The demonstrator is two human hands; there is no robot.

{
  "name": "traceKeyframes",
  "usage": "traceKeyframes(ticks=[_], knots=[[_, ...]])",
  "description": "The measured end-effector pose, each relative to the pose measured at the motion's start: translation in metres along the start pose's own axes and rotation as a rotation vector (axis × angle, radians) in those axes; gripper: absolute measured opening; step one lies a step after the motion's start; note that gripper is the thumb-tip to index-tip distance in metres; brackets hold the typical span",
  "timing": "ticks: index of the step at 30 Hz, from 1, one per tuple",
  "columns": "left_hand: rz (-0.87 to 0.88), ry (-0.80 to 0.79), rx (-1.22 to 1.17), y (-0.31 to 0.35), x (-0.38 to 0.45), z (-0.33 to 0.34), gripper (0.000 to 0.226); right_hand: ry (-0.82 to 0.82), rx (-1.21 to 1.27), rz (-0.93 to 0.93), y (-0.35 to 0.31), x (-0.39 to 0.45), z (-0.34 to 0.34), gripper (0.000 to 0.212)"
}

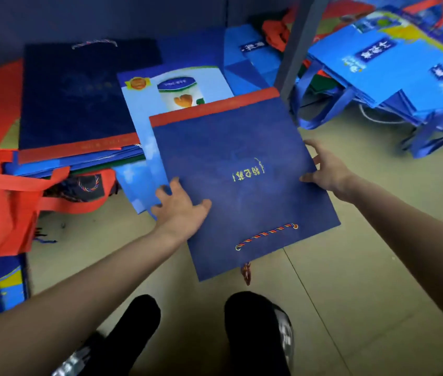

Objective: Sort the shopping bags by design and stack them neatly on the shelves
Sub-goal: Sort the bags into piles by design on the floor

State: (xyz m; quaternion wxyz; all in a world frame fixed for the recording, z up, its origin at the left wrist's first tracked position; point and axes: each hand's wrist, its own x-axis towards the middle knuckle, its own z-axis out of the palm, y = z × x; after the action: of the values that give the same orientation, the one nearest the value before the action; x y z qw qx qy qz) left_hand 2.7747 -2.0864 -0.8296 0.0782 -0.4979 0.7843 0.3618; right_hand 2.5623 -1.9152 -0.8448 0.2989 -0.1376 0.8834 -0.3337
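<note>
I hold a flat dark blue paper bag [242, 191] with a red bottom strip, gold lettering and a twisted rope handle, lifted above the floor. My left hand [179, 208] grips its left edge, thumb on top and fingers underneath. My right hand [326, 169] holds its right edge, thumb against the bag's face. Beneath it lies a light blue bag printed with a can [177, 93]. To the left, a pile topped by a matching dark blue bag [79, 99] rests on the bottom shelf.
Red fabric bags [0, 202] crowd the left side. A grey shelf post [293, 47] stands right of centre, with a loose heap of bright blue bags [394, 71] beyond it. My black shoes [258, 332] stand on the tiled floor.
</note>
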Motion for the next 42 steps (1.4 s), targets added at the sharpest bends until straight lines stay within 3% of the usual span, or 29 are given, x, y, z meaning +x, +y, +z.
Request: traceKeyframes(ticks=[2,4,9,12,17,19,21,25,28,30,33,36,39,42], knots=[[-0.023,0.008,-0.044,-0.001,0.014,0.002,0.064,0.066,0.088,-0.014,0.013,-0.002,0.003,0.065],[0.037,0.041,0.059,0.000,0.031,0.000,0.057,0.152,0.125,-0.031,0.025,-0.002,0.001,0.060],[0.362,0.123,0.609,-0.002,0.045,0.007,0.062,0.265,0.018,-0.037,0.051,0.002,-0.038,0.065],[0.520,0.028,0.871,0.002,0.053,0.018,0.071,0.240,-0.166,-0.027,0.073,0.001,-0.070,0.076],[0.517,-0.050,1.121,0.013,0.064,0.032,0.066,0.268,-0.458,0.140,0.092,-0.014,-0.100,0.070],[0.531,-0.029,1.177,0.013,0.065,0.037,0.065,0.291,-0.495,0.288,0.102,-0.011,-0.103,0.066],[0.561,0.005,1.204,0.011,0.065,0.038,0.063,0.283,-0.515,0.398,0.108,-0.005,-0.096,0.066],[0.602,0.113,1.219,0.010,0.071,0.026,0.065,0.042,-0.520,0.168,0.097,0.002,-0.027,0.089],[0.582,0.107,1.218,0.015,0.076,0.016,0.067,-0.177,-0.498,0.109,0.086,-0.004,0.043,0.107],[0.578,0.100,1.203,0.019,0.077,0.011,0.070,-0.233,-0.554,0.095,0.085,-0.009,0.076,0.112],[0.593,0.123,1.153,0.021,0.083,0.005,0.074,-0.206,-0.695,0.074,0.089,-0.010,0.097,0.113],[0.625,0.134,1.150,0.018,0.088,0.002,0.077,-0.155,-0.753,-0.022,0.089,0.000,0.096,0.101],[0.674,0.145,1.168,0.011,0.091,0.000,0.074,-0.078,-0.695,-0.066,0.079,0.020,0.072,0.082],[0.714,0.171,0.995,0.002,0.096,-0.006,0.064,0.015,-0.489,-0.075,0.055,0.040,0.051,0.074]])
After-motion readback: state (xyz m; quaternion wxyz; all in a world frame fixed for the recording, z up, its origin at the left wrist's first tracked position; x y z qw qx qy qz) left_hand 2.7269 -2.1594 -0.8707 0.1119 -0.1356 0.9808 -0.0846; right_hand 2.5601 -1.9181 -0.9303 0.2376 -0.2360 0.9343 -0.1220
